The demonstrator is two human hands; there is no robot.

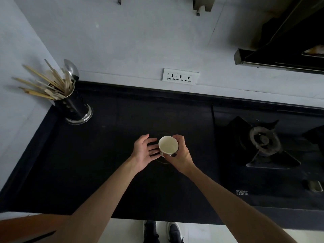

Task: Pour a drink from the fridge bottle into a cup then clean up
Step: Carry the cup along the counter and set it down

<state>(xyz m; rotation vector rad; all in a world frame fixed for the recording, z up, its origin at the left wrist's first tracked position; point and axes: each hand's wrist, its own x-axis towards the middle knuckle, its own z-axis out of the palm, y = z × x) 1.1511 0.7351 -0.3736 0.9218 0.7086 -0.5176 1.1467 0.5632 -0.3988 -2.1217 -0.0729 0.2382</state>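
Step in hand, judged: cup prep, i.e. pre-pour, so the task looks early. Small white paper cup (168, 144) is approx. centre of the black worktop (114, 155), upright, mouth up. Can't tell whether its base rests on the surface or hangs just above it. Right hand (180, 155) grasps the cup, fingers curled round the far/right wall, thumb on the near side. Left hand (142, 152) is released, fingers straight, palm facing the cup, fingertips at or just beside its left wall; contact not resolvable. Cup contents: inside reads pale and bare, prob. empty, though a thin film of liquid can't be excluded. Fridge bottle not in view, nor any fridge. Next move, judged: set cup flat, both hands off, then fetch bottle. A light paper cup prob. tips easily, so it wants a level spot away from the worktop edge and the black gas hob (263, 140) to the right. Other container: perforated steel utensil holder (75, 107), back-left corner, well apart from cup. It holds wooden chopsticks (43, 85) fanned leftward + one metal spoon (71, 68).
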